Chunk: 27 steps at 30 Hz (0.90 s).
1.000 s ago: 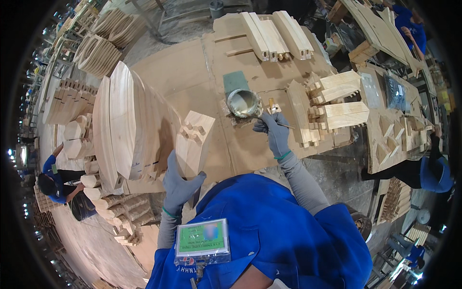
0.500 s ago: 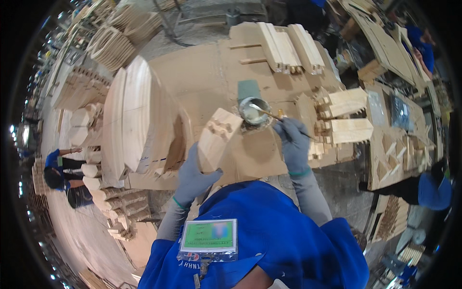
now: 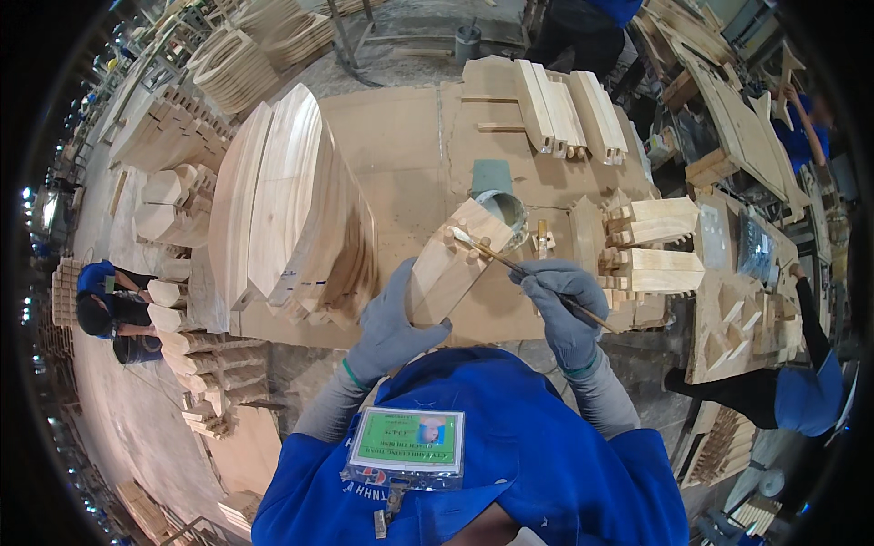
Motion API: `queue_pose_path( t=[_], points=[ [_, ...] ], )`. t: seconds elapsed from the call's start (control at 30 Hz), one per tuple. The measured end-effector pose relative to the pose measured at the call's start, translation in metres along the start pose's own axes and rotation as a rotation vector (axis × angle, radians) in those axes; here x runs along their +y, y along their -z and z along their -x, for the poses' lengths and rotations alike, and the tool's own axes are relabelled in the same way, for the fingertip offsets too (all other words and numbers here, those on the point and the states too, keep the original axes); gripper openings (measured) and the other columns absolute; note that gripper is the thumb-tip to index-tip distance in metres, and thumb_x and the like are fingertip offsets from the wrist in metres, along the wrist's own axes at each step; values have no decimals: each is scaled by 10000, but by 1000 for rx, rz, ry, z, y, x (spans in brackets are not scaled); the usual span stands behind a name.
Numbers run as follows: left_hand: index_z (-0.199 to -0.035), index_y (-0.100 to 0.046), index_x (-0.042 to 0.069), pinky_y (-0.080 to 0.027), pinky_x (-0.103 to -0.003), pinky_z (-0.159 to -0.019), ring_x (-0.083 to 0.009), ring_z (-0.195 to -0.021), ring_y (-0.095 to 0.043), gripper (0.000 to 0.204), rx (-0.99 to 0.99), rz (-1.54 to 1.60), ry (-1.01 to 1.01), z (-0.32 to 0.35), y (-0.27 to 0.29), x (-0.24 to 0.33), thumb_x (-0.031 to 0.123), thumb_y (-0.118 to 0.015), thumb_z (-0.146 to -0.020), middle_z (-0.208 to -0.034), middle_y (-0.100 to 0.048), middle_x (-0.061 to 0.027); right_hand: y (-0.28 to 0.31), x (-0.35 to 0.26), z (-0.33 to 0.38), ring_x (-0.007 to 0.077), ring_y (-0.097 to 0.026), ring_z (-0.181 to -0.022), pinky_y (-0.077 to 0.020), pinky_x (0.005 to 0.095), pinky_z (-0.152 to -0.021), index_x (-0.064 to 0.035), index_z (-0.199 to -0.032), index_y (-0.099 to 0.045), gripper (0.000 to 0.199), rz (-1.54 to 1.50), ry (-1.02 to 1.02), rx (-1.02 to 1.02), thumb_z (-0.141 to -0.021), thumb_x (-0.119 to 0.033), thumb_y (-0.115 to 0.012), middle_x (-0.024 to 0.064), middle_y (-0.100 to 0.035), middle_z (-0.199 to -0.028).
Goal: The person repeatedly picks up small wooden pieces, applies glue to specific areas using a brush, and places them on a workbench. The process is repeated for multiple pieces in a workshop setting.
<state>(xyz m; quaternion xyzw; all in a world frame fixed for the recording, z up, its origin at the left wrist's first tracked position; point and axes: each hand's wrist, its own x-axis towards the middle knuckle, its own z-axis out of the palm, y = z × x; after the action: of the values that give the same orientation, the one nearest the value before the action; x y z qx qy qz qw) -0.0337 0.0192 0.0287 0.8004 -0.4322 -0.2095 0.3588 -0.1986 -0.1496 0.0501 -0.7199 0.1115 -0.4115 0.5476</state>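
Observation:
In a grey glove, my left hand point(image 3: 393, 318) grips the lower end of a pale wooden block point(image 3: 441, 280), tilted with its far end up. Several short dowels stick out near that end. My right hand point(image 3: 566, 305), gloved too, is closed round the thin handle of a paintbrush point(image 3: 492, 253). White-coated bristles touch the block beside the dowels. Just behind the block stands a round glue pot point(image 3: 507, 207), partly hidden by it. A green piece point(image 3: 491, 175) lies against the pot's far side.
Large curved wooden panels point(image 3: 288, 214) stand stacked at the left of the cardboard-covered table point(image 3: 391, 127). Jointed wooden pieces point(image 3: 659, 271) lie at right, longer ones point(image 3: 555, 114) at the far side. A second brush point(image 3: 543, 238) is beside the pot. Co-workers point(image 3: 114, 300) stand at both sides.
The brush has left the glue pot and its bristles now meet the block's dowelled end. My left hand has brought the block rightward, partly in front of the pot.

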Motion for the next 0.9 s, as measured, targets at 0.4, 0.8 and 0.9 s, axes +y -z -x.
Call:
queue_pose_path(
  t=[0.4, 0.8, 0.9],
  points=[
    [-1347, -314, -7, -471, -422, -843, -350, -978, -600, 875, 46, 58, 6, 2, 6, 3, 309, -746, -654, -1094, -572, -227, 16, -20, 7, 263, -665, -884, -547, 325, -741, 17, -874, -556, 124, -55, 137, 2, -806, 93, -628, 227, -645, -975],
    [-1318, -366, -20, -510, -395, -784, -334, -939, -628, 860, 154, -42, -204, 9, -3, 8, 237, -777, -608, -1115, -580, -211, -2, 3, 6, 285, -665, -807, -583, 417, -756, 20, -864, -485, 121, -130, 18, 284, -836, 127, -534, 230, -599, -936],
    [-1317, -372, -22, -513, -389, -787, -329, -943, -630, 861, 155, -17, -197, 10, -6, 8, 232, -782, -603, -1117, -583, -206, 6, 5, 14, 272, -658, -826, -577, 420, -775, 16, -851, -491, 126, -195, 71, 124, -838, 137, -525, 222, -597, -939]
  ],
)
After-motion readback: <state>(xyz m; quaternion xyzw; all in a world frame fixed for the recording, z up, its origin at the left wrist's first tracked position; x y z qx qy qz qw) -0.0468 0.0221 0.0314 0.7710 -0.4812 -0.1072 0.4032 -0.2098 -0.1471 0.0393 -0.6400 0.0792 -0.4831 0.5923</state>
